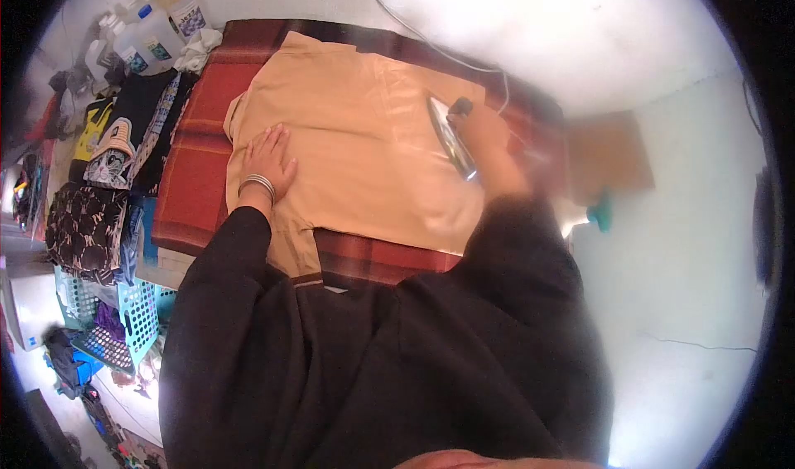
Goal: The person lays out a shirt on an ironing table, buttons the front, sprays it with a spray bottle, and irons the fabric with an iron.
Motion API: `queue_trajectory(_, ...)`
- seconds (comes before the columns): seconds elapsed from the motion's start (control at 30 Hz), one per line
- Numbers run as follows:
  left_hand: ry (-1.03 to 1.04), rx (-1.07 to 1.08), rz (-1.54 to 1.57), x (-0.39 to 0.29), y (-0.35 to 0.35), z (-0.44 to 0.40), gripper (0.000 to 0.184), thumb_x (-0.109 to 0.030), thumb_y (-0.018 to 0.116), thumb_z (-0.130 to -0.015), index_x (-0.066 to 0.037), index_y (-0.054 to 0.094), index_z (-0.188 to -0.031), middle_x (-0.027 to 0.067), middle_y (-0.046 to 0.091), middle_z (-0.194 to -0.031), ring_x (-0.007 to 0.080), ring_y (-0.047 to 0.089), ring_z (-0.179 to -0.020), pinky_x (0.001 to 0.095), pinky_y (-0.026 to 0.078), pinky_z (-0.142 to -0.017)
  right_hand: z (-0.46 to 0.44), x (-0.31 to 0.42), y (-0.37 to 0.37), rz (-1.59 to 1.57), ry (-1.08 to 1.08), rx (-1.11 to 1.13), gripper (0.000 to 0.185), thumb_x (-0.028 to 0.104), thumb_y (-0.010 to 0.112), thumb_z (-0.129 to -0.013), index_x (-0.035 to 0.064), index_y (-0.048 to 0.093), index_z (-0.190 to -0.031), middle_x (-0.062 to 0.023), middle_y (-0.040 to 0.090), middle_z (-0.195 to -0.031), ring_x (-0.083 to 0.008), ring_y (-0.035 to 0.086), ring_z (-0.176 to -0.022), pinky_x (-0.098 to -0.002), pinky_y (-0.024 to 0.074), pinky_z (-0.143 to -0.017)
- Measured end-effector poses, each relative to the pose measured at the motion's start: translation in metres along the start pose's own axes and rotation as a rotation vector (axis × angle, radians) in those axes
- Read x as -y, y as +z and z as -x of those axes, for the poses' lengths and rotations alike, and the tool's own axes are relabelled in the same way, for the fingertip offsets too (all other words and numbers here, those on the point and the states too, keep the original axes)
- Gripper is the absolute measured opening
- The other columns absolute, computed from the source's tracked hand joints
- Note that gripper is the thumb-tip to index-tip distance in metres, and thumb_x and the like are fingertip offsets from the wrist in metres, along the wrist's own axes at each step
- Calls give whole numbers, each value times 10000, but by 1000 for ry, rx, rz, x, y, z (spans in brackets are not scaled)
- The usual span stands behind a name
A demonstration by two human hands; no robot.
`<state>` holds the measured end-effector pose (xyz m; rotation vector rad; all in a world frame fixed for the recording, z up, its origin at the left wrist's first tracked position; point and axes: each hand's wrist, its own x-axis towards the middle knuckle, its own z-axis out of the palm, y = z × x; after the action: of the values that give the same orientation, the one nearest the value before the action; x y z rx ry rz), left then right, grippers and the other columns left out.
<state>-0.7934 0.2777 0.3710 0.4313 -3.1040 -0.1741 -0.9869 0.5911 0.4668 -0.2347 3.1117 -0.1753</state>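
Observation:
A tan shirt (339, 146) lies spread over a red and dark striped cloth (195, 167). My left hand (269, 161), with bracelets at the wrist, rests flat on the shirt's left part, fingers stretched out. Toward the shirt's right end, my right hand (480, 129) is closed round the handle of a clothes iron (451, 142). The iron's shiny edge faces left, and its soleplate is against or just over the fabric; I cannot tell which. One sleeve (294, 250) of the shirt hangs toward me at the near edge.
A cord (431, 55) runs along the white wall down toward the iron. Plastic jugs (149, 43) and folded clothes (116, 146) stand at the left. Below them is a turquoise perforated basket (137, 324). A brown board (609, 156) and a green object (599, 212) are at the right.

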Motion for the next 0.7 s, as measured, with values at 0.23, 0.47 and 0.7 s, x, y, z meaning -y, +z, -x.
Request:
queue_trajectory(0.23, -13, 31, -8, -1, -2, -1, 609, -367, 433, -828, -150, 294, -1379, 6, 218, -1460, 174, 176, -1348, 413, 124, -1099, -23, -37, 16, -1, 41, -36, 503, 441, 620, -727, 59, 578, -1051, -162, 622, -1028, -310, 601, -955, -422, 475, -779)
queue_trajectory(0.47, 8, 3, 1, 2, 1, -1, 611, -364, 438, -821, -146, 302, -1375, 13, 229, -1457, 180, 191, -1344, 416, 136, -1096, -9, -55, 11, -153, -72, 218, 575, 506, 618, -693, 90, 588, -1088, -154, 616, -1048, -304, 585, -990, -421, 460, -795)
queue_trajectory(0.7, -11, 17, -3, -1, 3, 0, 606, -358, 439, -818, -138, 314, -1369, 13, 237, -1454, 187, 198, -1343, 428, 149, -1090, 39, -11, -3, -114, -259, 71, 529, 561, 651, -628, 85, 677, -858, -157, 647, -825, -326, 617, -800, -398, 473, -713)
